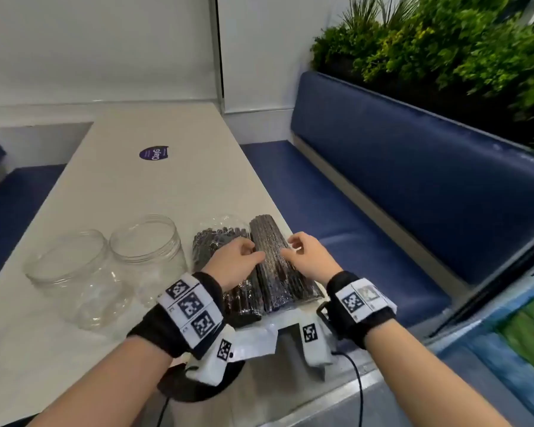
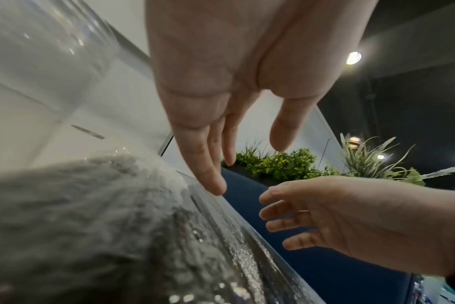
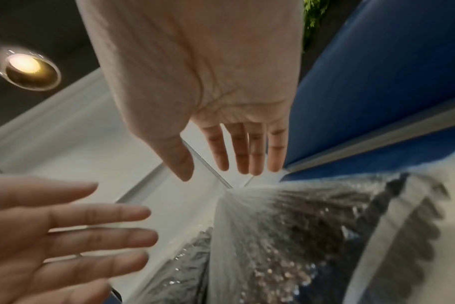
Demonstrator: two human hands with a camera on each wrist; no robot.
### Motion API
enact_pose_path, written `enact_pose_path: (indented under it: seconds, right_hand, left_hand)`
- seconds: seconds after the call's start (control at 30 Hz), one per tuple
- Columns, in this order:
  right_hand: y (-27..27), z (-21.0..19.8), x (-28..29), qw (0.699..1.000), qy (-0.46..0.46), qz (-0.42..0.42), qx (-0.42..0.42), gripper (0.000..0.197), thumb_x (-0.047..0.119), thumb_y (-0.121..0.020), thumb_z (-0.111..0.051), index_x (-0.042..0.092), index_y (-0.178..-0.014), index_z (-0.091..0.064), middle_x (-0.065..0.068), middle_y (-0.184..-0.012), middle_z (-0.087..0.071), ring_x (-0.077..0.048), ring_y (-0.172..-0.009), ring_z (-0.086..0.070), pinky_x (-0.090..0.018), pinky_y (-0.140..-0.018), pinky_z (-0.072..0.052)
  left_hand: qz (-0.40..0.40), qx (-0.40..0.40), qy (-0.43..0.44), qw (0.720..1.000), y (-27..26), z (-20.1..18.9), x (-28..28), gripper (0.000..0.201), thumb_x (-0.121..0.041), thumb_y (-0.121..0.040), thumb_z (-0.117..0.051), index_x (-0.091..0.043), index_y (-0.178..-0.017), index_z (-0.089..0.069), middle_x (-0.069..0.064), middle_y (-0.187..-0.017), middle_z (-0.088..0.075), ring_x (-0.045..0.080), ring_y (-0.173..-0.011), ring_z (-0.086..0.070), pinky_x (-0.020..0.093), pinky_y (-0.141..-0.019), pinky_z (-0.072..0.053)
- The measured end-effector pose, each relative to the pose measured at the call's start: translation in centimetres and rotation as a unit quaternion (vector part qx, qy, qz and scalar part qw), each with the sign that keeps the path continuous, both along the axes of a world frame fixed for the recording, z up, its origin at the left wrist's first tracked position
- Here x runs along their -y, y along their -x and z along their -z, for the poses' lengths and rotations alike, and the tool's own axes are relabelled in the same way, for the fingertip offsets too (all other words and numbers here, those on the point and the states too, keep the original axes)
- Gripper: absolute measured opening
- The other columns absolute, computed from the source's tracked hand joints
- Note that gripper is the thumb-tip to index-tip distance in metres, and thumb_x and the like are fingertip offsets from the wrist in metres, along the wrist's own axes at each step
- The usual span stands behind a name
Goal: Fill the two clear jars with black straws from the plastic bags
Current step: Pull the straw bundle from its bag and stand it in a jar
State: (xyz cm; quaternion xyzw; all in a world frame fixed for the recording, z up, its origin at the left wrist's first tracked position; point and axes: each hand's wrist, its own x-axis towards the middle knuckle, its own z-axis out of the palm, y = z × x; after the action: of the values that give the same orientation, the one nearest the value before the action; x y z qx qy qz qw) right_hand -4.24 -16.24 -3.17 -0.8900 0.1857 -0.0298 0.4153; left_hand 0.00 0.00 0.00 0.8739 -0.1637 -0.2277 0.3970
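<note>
We hold our left hand [image 1: 233, 260] and right hand [image 1: 307, 257] forward, side by side, fingers loosely extended.

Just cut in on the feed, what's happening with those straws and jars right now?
A person is starting on the right bag of black straws: the left hand and right hand reach over it with fingers straight, gripping nothing yet. A second bag lies beside it. Both clear jars stand empty to the left on the table.
</note>
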Motion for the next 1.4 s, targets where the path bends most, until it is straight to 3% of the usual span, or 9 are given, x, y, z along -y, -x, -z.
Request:
enact_pose_path:
  seconds: [0.1, 0.23, 0.47, 0.57, 0.67, 0.97, 1.07, 1.2, 1.4]
  right_hand:
    - [-1.2, 0.9, 0.5, 0.998, -0.006, 0.009, -0.058, 0.058, 0.036, -0.088, -0.057, 0.009, -0.134, -0.034, -0.015, -0.14, -0.039, -0.029, -0.125, -0.044, -0.036, -0.101, -0.038]
    - [-2.1, 2.5, 1.2, 0.991, -0.059, 0.017, -0.117, 0.079, 0.04, -0.082, -0.065, 0.009, -0.141, -0.023, -0.017, -0.145, -0.037, -0.03, -0.128, -0.043, -0.037, -0.105, -0.036]
    - [-2.9, 3.2, 2.0, 0.983, -0.148, 0.033, -0.104, 0.102, 0.037, -0.052, -0.086, 0.003, -0.134, -0.038, -0.013, -0.137, -0.05, -0.03, -0.12, -0.052, -0.038, -0.102, -0.043]
    - [-2.5, 3.1, 2.3, 0.978, -0.196, 0.047, -0.053, 0.079, 0.018, -0.057, -0.086, 0.003, -0.123, -0.045, -0.013, -0.12, -0.061, -0.026, -0.103, -0.062, -0.038, -0.092, -0.051]
    - [-1.0, 1.5, 2.4, 0.977, -0.21, 0.04, 0.021, 0.058, 0.005, -0.066, -0.08, 0.008, -0.113, -0.046, -0.005, -0.105, -0.062, -0.012, -0.084, -0.062, -0.013, -0.069, -0.051]
    - [3.5, -4.4, -1.5, 0.955, -0.232, -0.064, 0.175, 0.061, 0.009, -0.075, -0.074, 0.02, -0.123, -0.04, -0.003, -0.121, -0.058, -0.013, -0.108, -0.061, -0.029, -0.093, -0.052]
    - [3.9, -5.4, -3.8, 0.95, -0.224, -0.147, 0.158, 0.056, 0.012, -0.085, -0.064, 0.021, -0.13, -0.03, -0.005, -0.131, -0.049, -0.014, -0.118, -0.054, -0.033, -0.101, -0.047]
    - [3.9, -5.5, -6.3, 0.948, -0.15, -0.249, 0.129, 0.064, 0.027, -0.084, -0.058, 0.027, -0.136, -0.021, -0.001, -0.137, -0.036, -0.009, -0.128, -0.038, -0.025, -0.107, -0.035]
    - [2.0, -8.9, -8.3, 0.953, -0.115, -0.23, 0.16, 0.027, 0.031, -0.091, -0.053, 0.032, -0.116, -0.044, 0.003, -0.117, -0.048, -0.002, -0.098, -0.048, -0.009, -0.08, -0.042]
  left_hand:
    - [-0.031, -0.03, 0.009, 0.999, -1.4, 1.0, 2.1, 0.052, -0.035, -0.092, -0.052, -0.01, -0.136, -0.041, 0.008, -0.139, -0.047, 0.024, -0.124, -0.049, 0.04, -0.106, -0.041]
    - [-0.059, -0.123, 0.037, 0.99, -2.3, 1.9, 3.9, 0.05, -0.029, -0.093, -0.053, 0.002, -0.131, -0.045, 0.01, -0.112, -0.052, 0.022, -0.104, -0.053, 0.034, -0.095, -0.048]
    - [-0.052, -0.151, 0.064, 0.985, -2.5, 2.1, 4.7, 0.015, -0.019, -0.094, -0.051, -0.006, -0.1, -0.054, 0.001, -0.076, -0.052, 0.016, -0.073, -0.053, 0.024, -0.066, -0.047]
    - [-0.041, -0.14, 0.075, 0.986, -2.0, 1.7, 4.5, 0.015, -0.019, -0.096, -0.047, -0.01, -0.106, -0.052, 0.006, -0.094, -0.058, 0.02, -0.09, -0.056, 0.03, -0.081, -0.05]
    - [-0.039, -0.112, 0.116, 0.986, -1.4, 0.9, 3.8, 0.046, -0.026, -0.096, -0.048, -0.007, -0.137, -0.04, 0.009, -0.119, -0.052, 0.021, -0.107, -0.056, 0.033, -0.099, -0.046]
    - [0.05, -0.046, 0.227, 0.971, 0.5, -3.0, -0.8, 0.035, -0.033, -0.093, -0.047, -0.031, -0.127, -0.039, -0.002, -0.121, -0.056, 0.011, -0.114, -0.057, 0.032, -0.103, -0.044]
    - [0.05, -0.038, 0.271, 0.96, 1.9, -3.6, -2.7, 0.036, -0.033, -0.087, -0.051, -0.035, -0.121, -0.039, -0.017, -0.114, -0.057, -0.011, -0.1, -0.057, 0.021, -0.097, -0.047]
    - [0.007, -0.018, 0.321, 0.947, 3.0, -3.7, -6.0, 0.034, -0.031, -0.078, -0.058, -0.035, -0.11, -0.048, -0.013, -0.111, -0.062, -0.011, -0.093, -0.062, 0.01, -0.076, -0.051]
    - [-0.056, 0.023, 0.33, 0.942, 3.8, -3.2, -11.0, 0.041, -0.032, -0.068, -0.064, -0.032, -0.108, -0.053, -0.011, -0.104, -0.067, -0.002, -0.092, -0.066, 0.011, -0.07, -0.052]
